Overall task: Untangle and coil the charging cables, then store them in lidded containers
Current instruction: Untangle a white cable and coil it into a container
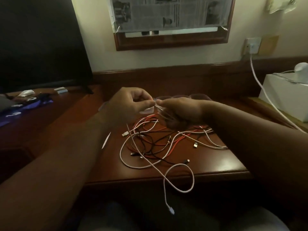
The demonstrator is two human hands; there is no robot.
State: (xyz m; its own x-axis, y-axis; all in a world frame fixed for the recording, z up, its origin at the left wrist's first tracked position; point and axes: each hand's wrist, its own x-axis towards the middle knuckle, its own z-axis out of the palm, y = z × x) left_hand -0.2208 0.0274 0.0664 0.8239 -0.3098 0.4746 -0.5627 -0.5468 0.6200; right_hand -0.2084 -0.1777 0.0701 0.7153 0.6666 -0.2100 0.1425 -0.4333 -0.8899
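Observation:
A tangle of white, red and black charging cables (pixel 156 140) lies on the dark wooden table (pixel 216 164). One white cable (pixel 176 180) runs from my hands down over the table's front edge, its plug hanging near my lap. My left hand (pixel 130 104) pinches this white cable at the fingertips. My right hand (pixel 180 112) holds several loops of the same cable in its curled fingers, just above the tangle. Clear plastic containers (pixel 183 97) stand behind my hands, partly hidden.
A dark television screen (pixel 38 40) stands at the left, with small items on the desk under it. A white box (pixel 286 99) sits at the right, and a white cord (pixel 260 84) runs from the wall socket. A framed board hangs on the wall.

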